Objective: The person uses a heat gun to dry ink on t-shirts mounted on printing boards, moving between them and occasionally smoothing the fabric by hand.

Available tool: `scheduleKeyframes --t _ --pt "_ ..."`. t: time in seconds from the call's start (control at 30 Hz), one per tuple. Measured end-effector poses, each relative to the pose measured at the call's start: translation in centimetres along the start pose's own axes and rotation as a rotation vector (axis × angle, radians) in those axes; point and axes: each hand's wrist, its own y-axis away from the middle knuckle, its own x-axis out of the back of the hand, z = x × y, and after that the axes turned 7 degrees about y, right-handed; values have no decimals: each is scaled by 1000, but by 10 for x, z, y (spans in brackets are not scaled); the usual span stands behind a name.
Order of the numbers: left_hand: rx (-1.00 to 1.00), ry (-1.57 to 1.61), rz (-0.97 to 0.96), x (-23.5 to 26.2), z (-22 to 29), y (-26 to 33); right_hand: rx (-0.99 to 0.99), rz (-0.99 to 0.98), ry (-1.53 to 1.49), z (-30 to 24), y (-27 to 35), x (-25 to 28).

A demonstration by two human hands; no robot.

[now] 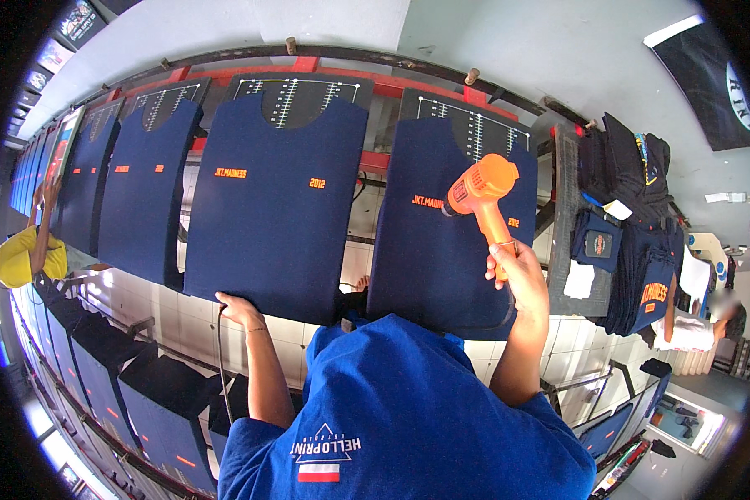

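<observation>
Row of navy shirts on print boards stretches off past my left grip (238,309), which is resting open on the bottom edge of the middle shirt (271,208). Right grip (521,271) is clamped round the orange heat gun (481,196), nozzle facing the next shirt (442,242) just left of it.

- Left hand (238,308): forearm extended forward; palm down; fingers curled over an edge
- Right hand (518,268): forearm raised; fist closed around a handle
</observation>
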Motion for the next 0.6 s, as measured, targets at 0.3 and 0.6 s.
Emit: scheduleKeyframes --t 0.3,0.6 --pt "0 -22 22 -3 1 1 10 0 -12 5 3 3" --pt "-2 -58 7 2 -1 0 7 -37 -51 7 6 19"
